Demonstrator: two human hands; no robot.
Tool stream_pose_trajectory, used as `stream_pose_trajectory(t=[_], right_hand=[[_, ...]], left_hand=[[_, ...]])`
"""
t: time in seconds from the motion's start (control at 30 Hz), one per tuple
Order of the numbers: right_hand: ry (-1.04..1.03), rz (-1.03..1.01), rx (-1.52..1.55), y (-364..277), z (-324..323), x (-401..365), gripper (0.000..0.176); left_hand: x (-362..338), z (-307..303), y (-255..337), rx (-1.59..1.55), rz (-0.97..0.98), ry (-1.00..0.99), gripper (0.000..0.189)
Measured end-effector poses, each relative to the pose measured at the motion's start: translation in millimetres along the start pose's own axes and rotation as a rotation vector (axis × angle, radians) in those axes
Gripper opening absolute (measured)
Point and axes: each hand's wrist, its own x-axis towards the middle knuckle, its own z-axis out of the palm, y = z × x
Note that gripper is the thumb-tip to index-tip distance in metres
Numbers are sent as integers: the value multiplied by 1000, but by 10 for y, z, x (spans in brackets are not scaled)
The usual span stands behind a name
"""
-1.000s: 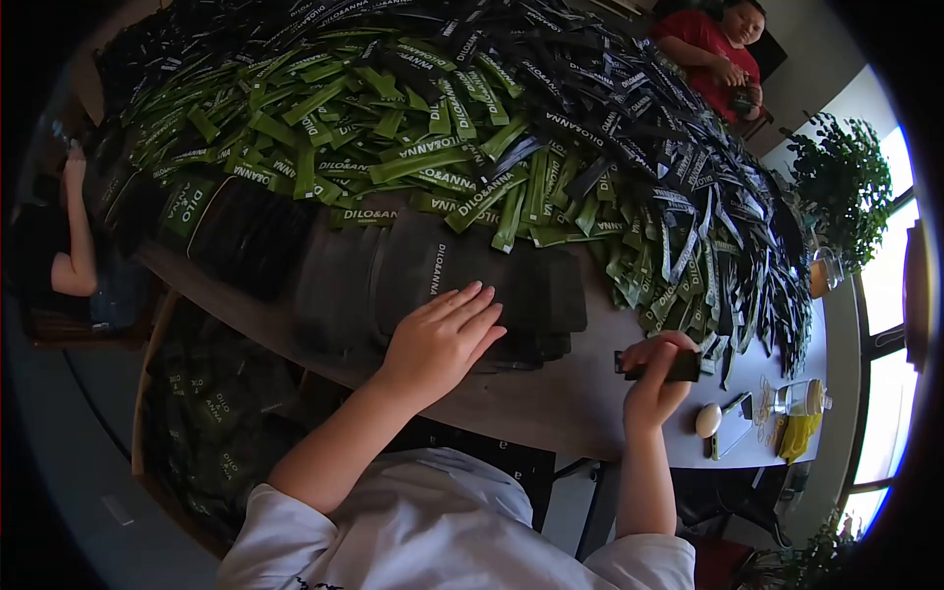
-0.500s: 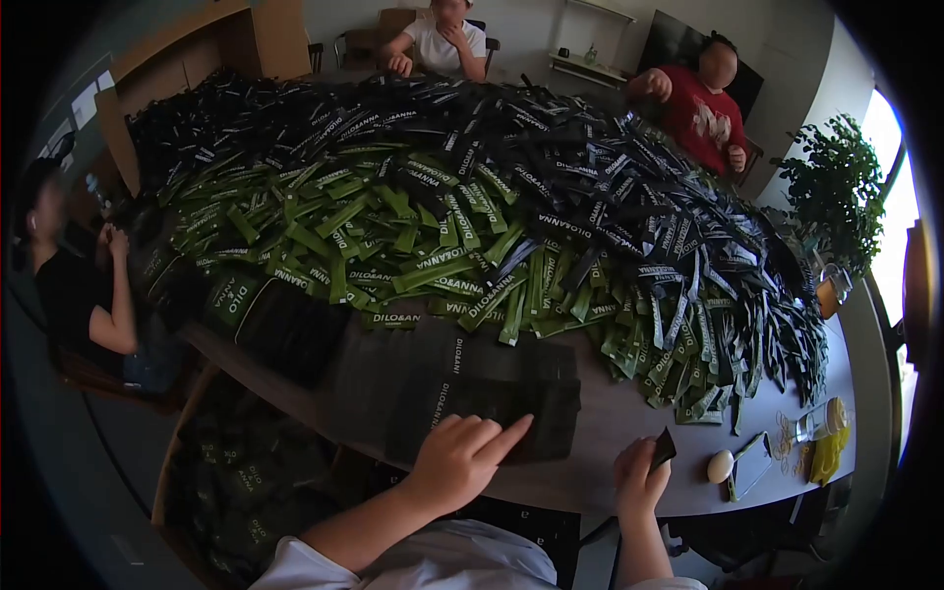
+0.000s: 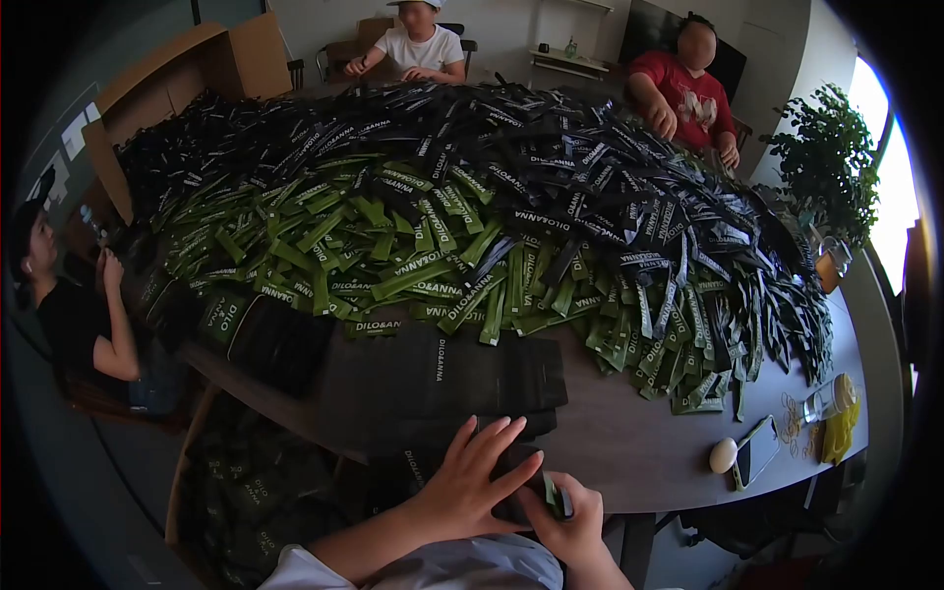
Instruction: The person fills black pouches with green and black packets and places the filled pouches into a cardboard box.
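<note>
My left hand [image 3: 470, 482] lies palm down with its fingers spread over a dark printed pouch [image 3: 415, 468] at the table's near edge. Its index fingertip reaches close to my right hand [image 3: 572, 516]. That hand is closed round a small bundle of green-and-black stick sachets [image 3: 557, 497], held upright against dark packaging between the hands. Just beyond my left hand, a stack of black pouches [image 3: 393, 379] with white lettering rests on the table.
A large heap of green sachets [image 3: 423, 265] and black sachets [image 3: 570, 157] covers the table. At the right lie an egg-shaped object [image 3: 723, 455], a phone [image 3: 755, 454], a tipped jar [image 3: 836, 393] and rubber bands. A box of pouches [image 3: 258, 482] stands below left. Three people sit around.
My right hand has moved left with the sachets, close to my left hand. My left hand has come nearer me and spread its fingers. The person in red has lowered an arm to the heap.
</note>
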Motion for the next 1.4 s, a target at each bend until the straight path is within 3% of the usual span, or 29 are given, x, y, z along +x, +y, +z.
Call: stream_pose_trajectory(t=[0.17, 0.23, 0.37, 0.47, 0.5, 0.57, 0.63, 0.7, 0.73, 0.8, 0.83, 0.9, 0.93, 1.0, 1.03, 1.07, 1.13, 1.17, 1.27, 1.3, 1.37, 1.4], right_hand=[[178, 48, -76, 75, 71, 44, 27], [146, -149, -3, 27, 109, 84, 26], [-11, -9, 184, 39, 79, -9, 22], [-30, 43, 144, 246, 97, -104, 21], [-29, 41, 141, 212, 76, -70, 21], [-171, -172, 335, 51, 12, 83, 21], [-197, -216, 372, -18, 3, 139, 22], [-146, -148, 90, 29, -28, 76, 25], [-151, -150, 89, 58, -29, 63, 25], [-7, -114, -171, 113, -16, 49, 28], [65, -167, -136, 73, -18, 80, 30], [167, -216, 92, 136, -19, 60, 26], [270, -168, 466, 127, 26, 49, 23], [469, -287, 1131, -2, 63, 99, 23], [439, -466, 1166, 45, 61, 134, 27], [438, -467, 1164, -1, 54, 148, 27], [149, -307, 603, -122, 59, 142, 30], [60, -188, 432, -48, 87, 41, 37], [-127, -305, 232, -56, -64, 148, 34], [-113, -287, 321, 18, -30, 135, 50], [126, -127, 595, -115, 164, 84, 58], [283, -192, 677, -152, 268, 135, 56]], left_hand=[[-60, -5, 3, 81, 46, -26, 85], [-44, -18, 51, 148, -12, 47, 84], [-34, -52, 11, 111, 56, -16, 92], [-44, -36, -6, -353, 34, -68, 90], [-14, -105, 19, -373, 35, -72, 83], [-77, -133, -19, -350, 28, -26, 78], [-76, -188, -14, -283, 17, -34, 70], [-86, -140, -7, -362, -18, -51, 71], [-91, -113, 2, -443, -50, -64, 71], [-111, -104, 34, -441, -68, -63, 73], [-113, -106, 44, -439, -85, -62, 75], [-118, -127, 48, -341, -100, -59, 77], [-123, -136, 51, -245, -114, -60, 79], [-104, -87, 49, -119, -102, -90, 81], [-90, -49, 49, 11, -87, -114, 83], [-86, -8, 59, 10, -87, -112, 83], [-110, 56, 80, -75, -13, 115, 89], [-123, 54, 60, -75, -14, 114, 89], [-125, 36, 18, -28, -50, 76, 93], [-125, 21, 47, -64, -15, 136, 92], [-146, 34, 83, -109, 7, 193, 91], [-140, 41, 74, -80, 19, 168, 91]])
